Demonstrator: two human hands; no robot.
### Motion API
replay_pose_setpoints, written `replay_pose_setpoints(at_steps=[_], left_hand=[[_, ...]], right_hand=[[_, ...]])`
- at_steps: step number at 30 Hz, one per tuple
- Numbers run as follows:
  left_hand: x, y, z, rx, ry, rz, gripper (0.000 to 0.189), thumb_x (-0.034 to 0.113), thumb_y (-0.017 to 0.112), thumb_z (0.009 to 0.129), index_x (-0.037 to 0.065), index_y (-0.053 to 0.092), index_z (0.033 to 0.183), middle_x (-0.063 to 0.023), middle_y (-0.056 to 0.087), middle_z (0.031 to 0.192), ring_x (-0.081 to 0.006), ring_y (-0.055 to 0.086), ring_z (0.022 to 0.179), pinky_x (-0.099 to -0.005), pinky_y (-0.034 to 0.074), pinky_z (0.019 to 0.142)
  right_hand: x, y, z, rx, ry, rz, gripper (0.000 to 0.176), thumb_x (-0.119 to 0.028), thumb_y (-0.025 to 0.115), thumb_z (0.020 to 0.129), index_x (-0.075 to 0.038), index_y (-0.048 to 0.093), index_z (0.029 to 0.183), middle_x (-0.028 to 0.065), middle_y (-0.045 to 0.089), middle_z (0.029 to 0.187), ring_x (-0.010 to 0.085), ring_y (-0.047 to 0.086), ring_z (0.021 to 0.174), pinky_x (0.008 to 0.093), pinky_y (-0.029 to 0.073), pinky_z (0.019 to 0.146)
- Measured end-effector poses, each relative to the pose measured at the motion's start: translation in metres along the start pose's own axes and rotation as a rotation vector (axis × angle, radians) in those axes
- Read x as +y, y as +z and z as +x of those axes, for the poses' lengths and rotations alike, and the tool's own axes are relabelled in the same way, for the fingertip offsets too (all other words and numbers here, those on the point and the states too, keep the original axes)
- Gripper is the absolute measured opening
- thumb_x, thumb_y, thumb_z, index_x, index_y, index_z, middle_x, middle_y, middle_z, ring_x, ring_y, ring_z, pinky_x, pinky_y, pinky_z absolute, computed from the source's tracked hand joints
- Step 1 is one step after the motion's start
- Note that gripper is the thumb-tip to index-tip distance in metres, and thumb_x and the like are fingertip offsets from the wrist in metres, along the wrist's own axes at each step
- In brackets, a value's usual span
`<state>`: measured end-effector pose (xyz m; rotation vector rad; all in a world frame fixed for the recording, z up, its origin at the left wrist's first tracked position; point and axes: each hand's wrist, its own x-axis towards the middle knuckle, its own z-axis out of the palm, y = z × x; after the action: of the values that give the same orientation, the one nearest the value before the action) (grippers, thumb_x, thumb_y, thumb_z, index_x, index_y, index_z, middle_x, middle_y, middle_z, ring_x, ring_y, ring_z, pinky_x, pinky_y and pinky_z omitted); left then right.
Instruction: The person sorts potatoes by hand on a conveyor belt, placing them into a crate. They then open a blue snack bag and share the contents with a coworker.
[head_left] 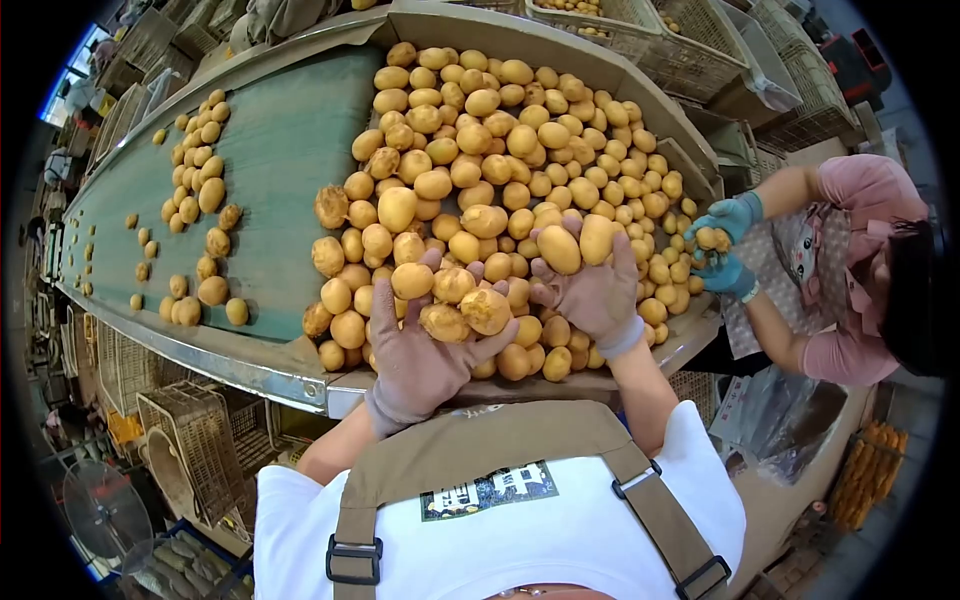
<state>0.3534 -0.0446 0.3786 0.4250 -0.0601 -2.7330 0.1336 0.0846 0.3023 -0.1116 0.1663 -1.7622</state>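
My left hand (420,370), in a dusty mauve-grey glove, is palm up and cradles several potatoes (485,311). Some of these have rough brown patches on their skin. In the same kind of glove, my right hand (597,305) holds two smoother potatoes (559,249) against its fingers. Both hands are above the near side of a large heap of potatoes (480,135), which spreads over the sorting table around them. The glove fingers are partly hidden behind the potatoes.
Left of the heap, a green conveyor belt (270,190) carries scattered potatoes. A metal edge (230,370) runs along its near side. At the right, a co-worker in a pink top (865,200) holds potatoes in blue gloves (735,215). Plastic crates (195,440) stand around.
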Motion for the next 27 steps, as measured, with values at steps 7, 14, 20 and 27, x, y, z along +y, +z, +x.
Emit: replay_pose_setpoints(at_steps=[7, 14, 20, 27], left_hand=[[0.001, 0.0, -0.002, 0.003, -0.027, -0.028, 0.06, 0.066, 0.045, 0.097, 0.028, 0.05, 0.144, -0.0089, 0.048, 0.147, -0.0358, 0.046, 0.137, -0.0608, 0.042, 0.108], [0.006, 0.0, -0.007, -0.098, -0.129, -0.132, 0.061, 0.068, 0.041, 0.098, 0.035, 0.044, 0.148, -0.0045, 0.038, 0.157, -0.0292, 0.05, 0.132, -0.0477, 0.053, 0.096], [0.001, 0.008, -0.004, -0.039, -0.05, -0.034, 0.057, 0.067, 0.045, 0.097, 0.03, 0.054, 0.139, -0.0091, 0.05, 0.146, -0.0373, 0.044, 0.139, -0.0624, 0.045, 0.105], [0.004, -0.007, 0.001, -0.067, 0.071, -0.118, 0.06, 0.065, 0.046, 0.097, 0.022, 0.051, 0.138, -0.0143, 0.051, 0.145, -0.0419, 0.045, 0.138, -0.0666, 0.042, 0.104]], right_hand=[[0.002, 0.003, 0.005, 0.061, -0.047, -0.128, 0.069, -0.063, 0.038, 0.101, -0.012, 0.045, 0.146, 0.0158, 0.049, 0.145, 0.0365, 0.059, 0.121, 0.0531, 0.052, 0.098], [-0.006, 0.053, 0.027, 0.268, -0.326, -0.82, 0.069, -0.067, 0.047, 0.095, -0.008, 0.056, 0.13, 0.0154, 0.046, 0.146, 0.0298, 0.064, 0.1, 0.0418, 0.056, 0.083], [-0.025, 0.182, 0.066, -0.445, -1.387, -1.173, 0.052, -0.04, 0.071, 0.085, -0.02, 0.057, 0.131, 0.0184, 0.055, 0.136, 0.0388, 0.063, 0.107, 0.0433, 0.055, 0.084], [-0.002, 0.29, 0.157, -1.062, -1.659, -1.089, 0.056, -0.037, 0.085, 0.077, -0.016, 0.065, 0.124, 0.0231, 0.043, 0.148, 0.0341, 0.058, 0.12, 0.0404, 0.056, 0.084]])
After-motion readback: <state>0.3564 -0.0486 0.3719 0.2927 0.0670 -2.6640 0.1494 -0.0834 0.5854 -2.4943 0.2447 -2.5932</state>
